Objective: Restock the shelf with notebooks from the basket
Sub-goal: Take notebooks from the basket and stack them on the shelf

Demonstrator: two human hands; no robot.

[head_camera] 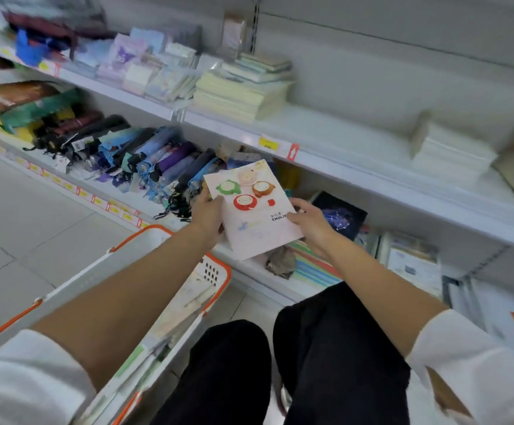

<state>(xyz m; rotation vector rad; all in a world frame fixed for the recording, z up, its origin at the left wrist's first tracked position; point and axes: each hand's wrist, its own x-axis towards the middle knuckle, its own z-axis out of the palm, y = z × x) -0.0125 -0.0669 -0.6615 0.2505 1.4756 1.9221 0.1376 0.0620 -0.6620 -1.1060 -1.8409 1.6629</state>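
Observation:
A pale pink notebook (pixel 251 210) with cartoon faces and the word ENGLISH is held in the air in front of the lower shelf. My left hand (pixel 208 214) grips its left edge and my right hand (pixel 311 222) grips its right edge. Below my left arm stands the white basket with orange rim and handles (pixel 219 271), holding several more notebooks (pixel 185 305). On the lower shelf (pixel 249 266) under the held notebook lie a striped stack (pixel 314 268) and a dark blue constellation notebook (pixel 343 214).
Folded umbrellas (pixel 145 157) fill the lower shelf to the left. The upper shelf (pixel 326 133) carries cream notebook stacks (pixel 240 93), a white stack (pixel 449 151) at the right, with bare room between them. My knees in black trousers (pixel 311 348) are near the shelf base.

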